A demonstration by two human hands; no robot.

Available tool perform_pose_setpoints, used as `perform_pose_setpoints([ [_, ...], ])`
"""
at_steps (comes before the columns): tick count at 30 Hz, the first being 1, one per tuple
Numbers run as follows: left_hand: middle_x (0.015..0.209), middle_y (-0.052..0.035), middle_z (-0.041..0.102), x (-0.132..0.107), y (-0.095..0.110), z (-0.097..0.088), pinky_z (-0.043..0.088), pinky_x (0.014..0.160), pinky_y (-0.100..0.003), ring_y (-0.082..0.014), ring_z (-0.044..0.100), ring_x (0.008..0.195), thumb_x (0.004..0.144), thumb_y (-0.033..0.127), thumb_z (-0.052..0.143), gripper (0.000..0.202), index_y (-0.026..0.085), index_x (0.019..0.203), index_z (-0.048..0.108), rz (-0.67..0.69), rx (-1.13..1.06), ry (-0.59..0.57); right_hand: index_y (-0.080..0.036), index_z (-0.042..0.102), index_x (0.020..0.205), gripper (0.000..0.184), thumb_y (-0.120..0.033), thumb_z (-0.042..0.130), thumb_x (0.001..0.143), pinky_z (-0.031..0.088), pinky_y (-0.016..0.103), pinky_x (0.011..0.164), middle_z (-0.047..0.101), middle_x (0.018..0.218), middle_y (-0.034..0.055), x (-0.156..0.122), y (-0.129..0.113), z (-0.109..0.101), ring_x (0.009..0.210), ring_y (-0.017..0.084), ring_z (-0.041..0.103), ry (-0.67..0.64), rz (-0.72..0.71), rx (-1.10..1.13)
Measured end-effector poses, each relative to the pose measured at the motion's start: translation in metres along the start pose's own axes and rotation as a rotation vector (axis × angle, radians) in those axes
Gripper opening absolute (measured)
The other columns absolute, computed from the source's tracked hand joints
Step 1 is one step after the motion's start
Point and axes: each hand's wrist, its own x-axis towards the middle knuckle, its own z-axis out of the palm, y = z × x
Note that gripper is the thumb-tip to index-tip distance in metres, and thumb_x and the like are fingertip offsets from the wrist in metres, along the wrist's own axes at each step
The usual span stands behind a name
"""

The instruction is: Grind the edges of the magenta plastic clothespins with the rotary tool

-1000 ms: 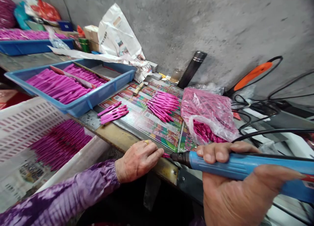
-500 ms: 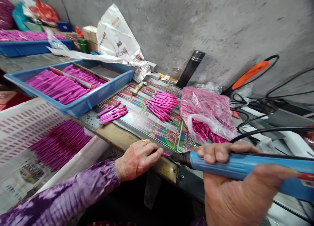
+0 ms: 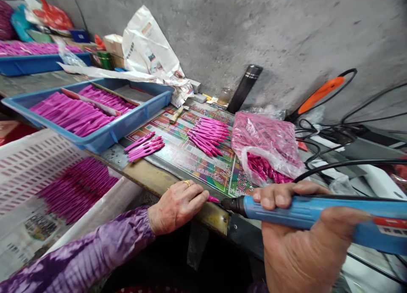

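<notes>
At the bench's front edge my left hand (image 3: 181,205) is closed around a slender pink plastic piece (image 3: 213,198); only its pointed end shows past the fingertips. My right hand (image 3: 297,252) grips a blue electric screwdriver (image 3: 288,209), lying level with its black nose toward that pink end. Whether the bit touches the piece I cannot tell. Beyond the hands, a fanned row of pink pieces (image 3: 210,135) lies on the printed sheet (image 3: 200,171), with a smaller group (image 3: 144,146) to its left. An open plastic bag (image 3: 269,142) full of darker pink parts sits right of the row.
A blue divided tray (image 3: 116,136) of pink pieces stands at left, above a white crate (image 3: 34,161) holding more. A small hammer (image 3: 177,114), a black cylinder (image 3: 244,88) and an orange-handled tool (image 3: 321,94) are near the wall. Black cables (image 3: 318,136) loop at right.
A little more of the pink piece's end shows beside the screwdriver's nose. Both hands keep their grips. The whole view has shifted slightly.
</notes>
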Motion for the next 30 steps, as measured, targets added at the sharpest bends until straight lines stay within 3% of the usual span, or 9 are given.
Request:
perform_pose_setpoints([
  [10,0.094,-0.0060,0.073,-0.0017,-0.0010,-0.0020,0.053,0.068,-0.029,-0.0160,0.066,0.077,0.107,0.012,0.050,0.019,0.013,0.123,0.060,0.003,0.001,-0.046,-0.025,0.059,0.081,0.068,-0.084,0.084,0.060,0.056,0.033,0.062,0.051,0.062,-0.0063,0.0005,0.0021,-0.0002,0.057,0.013,0.049,-0.002,0.000,0.023],
  [23,0.094,-0.0073,0.075,-0.0021,-0.0011,-0.0010,0.056,0.070,-0.030,-0.0171,0.068,0.079,0.108,0.009,0.046,0.018,0.012,0.120,0.060,0.016,-0.031,0.027,-0.024,0.057,0.079,0.068,-0.083,0.084,0.060,0.055,0.032,0.060,0.050,0.063,-0.0068,-0.0008,0.0012,-0.0015,0.056,0.012,0.049,0.004,-0.012,0.026],
  [30,0.092,-0.0061,0.074,-0.0003,-0.0009,-0.0033,0.054,0.067,-0.029,-0.0154,0.066,0.075,0.109,0.011,0.046,0.022,0.012,0.125,0.060,0.023,0.005,0.002,-0.024,0.058,0.080,0.066,-0.082,0.083,0.064,0.055,0.033,0.060,0.051,0.062,-0.0066,-0.0018,0.0020,-0.0029,0.055,0.013,0.050,-0.007,-0.029,0.014],
])
